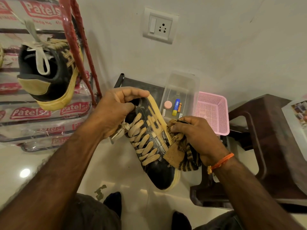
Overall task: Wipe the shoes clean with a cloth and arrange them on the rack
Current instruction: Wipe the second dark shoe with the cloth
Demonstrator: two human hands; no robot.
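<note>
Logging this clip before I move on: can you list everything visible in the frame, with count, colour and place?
held shoe: 1, black with tan laces and yellowish sole, centre, between the hands
cloth: 1, tan and black striped, against the held shoe's side
shoe on rack: 1, black and tan, upper left
rack: 1, red frame, left
printed plastic packs: several, clear with red lettering, left
clear box: 1, transparent, holding small items, by the wall
basket: 1, pink, right of the clear box
wall socket: 1, white, on the wall
stool: 1, dark brown, right
wrist thread: 1, orange, right wrist
left hand: grips the held shoe's heel end
right hand: holds the cloth
</note>
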